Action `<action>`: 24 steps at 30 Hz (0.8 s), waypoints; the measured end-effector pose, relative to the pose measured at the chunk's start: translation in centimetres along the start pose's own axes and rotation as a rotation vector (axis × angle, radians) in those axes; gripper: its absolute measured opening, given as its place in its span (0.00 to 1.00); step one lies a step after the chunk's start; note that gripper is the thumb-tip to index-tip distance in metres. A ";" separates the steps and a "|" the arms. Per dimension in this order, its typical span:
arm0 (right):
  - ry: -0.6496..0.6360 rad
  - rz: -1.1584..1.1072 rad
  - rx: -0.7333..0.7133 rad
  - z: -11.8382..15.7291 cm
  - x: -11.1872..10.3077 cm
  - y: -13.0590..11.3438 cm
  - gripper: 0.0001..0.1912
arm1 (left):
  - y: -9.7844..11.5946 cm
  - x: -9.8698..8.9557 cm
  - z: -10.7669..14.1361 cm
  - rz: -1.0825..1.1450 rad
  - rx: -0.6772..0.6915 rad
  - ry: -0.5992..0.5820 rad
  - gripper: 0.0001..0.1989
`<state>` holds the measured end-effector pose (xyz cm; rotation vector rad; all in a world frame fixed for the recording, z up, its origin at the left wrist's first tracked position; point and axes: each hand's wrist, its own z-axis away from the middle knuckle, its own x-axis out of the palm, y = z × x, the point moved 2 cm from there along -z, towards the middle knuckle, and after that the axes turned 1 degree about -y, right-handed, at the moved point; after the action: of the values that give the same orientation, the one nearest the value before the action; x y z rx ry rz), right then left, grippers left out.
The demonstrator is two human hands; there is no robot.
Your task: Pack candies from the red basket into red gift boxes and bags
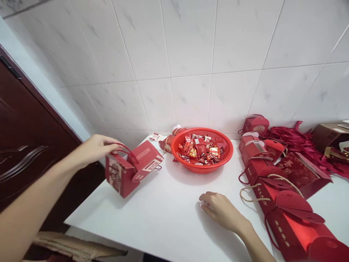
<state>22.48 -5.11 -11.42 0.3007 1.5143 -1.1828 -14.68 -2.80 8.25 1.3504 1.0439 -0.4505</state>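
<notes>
My left hand [105,146] grips the red cord handle of a red gift box [127,174] at the left side of the white table. The box is tilted, and its printed lid panel [147,156] leans out to the right. My right hand [215,207] rests low over the table, in front of a red plastic basket [188,165]. Its fingers are curled, and what they hold, if anything, is hidden. The basket holds many red-wrapped candies [200,150].
Several red boxes with cord handles [296,227] line the right side. Behind them lie dark red ribbons [294,140] and a brown carton [328,134]. Small wrapped items [167,143] sit left of the basket. A dark door [27,145] stands left; torn cardboard [79,247] lies below the table edge.
</notes>
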 end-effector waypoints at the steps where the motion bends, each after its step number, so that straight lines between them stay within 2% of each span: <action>1: 0.003 0.000 0.000 0.0 0.0 0.0 0.13 | 0.3 1.3 -0.6 0.043 0.021 -0.069 0.20; 5: 0.026 -0.009 -0.011 -0.1 0.2 0.2 0.13 | 0.6 5.3 -2.4 0.042 0.124 -0.149 0.22; 9: 0.060 -0.022 -0.026 -0.2 0.1 0.3 0.12 | 0.7 7.0 -3.3 -0.012 0.229 -0.137 0.24; 12: 0.068 -0.014 -0.025 -0.2 0.1 0.3 0.12 | 1.1 7.3 -3.3 -0.036 0.246 -0.106 0.28; 15: 0.078 -0.008 -0.032 -0.2 0.1 0.2 0.13 | 1.3 6.9 -2.9 -0.028 0.204 -0.071 0.29; 19: 0.124 -0.046 -0.039 -0.3 0.0 0.1 0.14 | 1.9 6.0 -1.8 0.135 0.149 -0.239 0.25; 22: 0.202 -0.164 -0.068 -0.5 0.0 0.0 0.15 | 3.6 5.7 -0.4 0.235 0.179 -0.367 0.24; 24: 0.272 -0.281 -0.118 -0.6 0.1 0.0 0.16 | 5.0 6.2 0.8 0.249 0.230 -0.422 0.23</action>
<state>22.09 -4.68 -11.62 0.1771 1.9037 -1.3029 -7.36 -0.62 6.00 1.4834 0.4805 -0.6479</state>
